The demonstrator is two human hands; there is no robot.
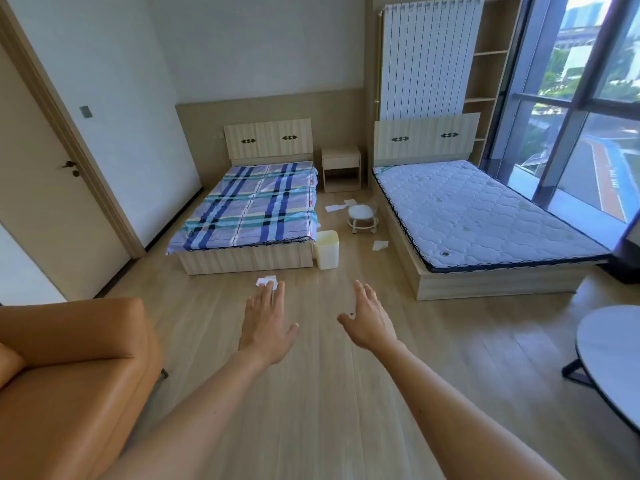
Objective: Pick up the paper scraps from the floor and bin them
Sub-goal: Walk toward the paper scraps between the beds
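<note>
White paper scraps lie on the wooden floor. One scrap [266, 280] sits near the foot of the left bed, partly behind my left fingertips. Another scrap [380, 244] lies beside the right bed, and more scraps [336, 206] lie between the beds near the nightstand. A pale yellow bin [327, 249] stands at the corner of the left bed. My left hand [266, 323] is stretched forward, open and holding nothing. My right hand [367, 320] is also stretched forward with fingers apart and nothing in it.
A bed with a checked sheet [252, 206] is at the left and a bare mattress bed [478, 213] at the right. A small white stool [363, 218] stands between them. An orange sofa [69, 375] is at my left, a round table [613, 355] at my right.
</note>
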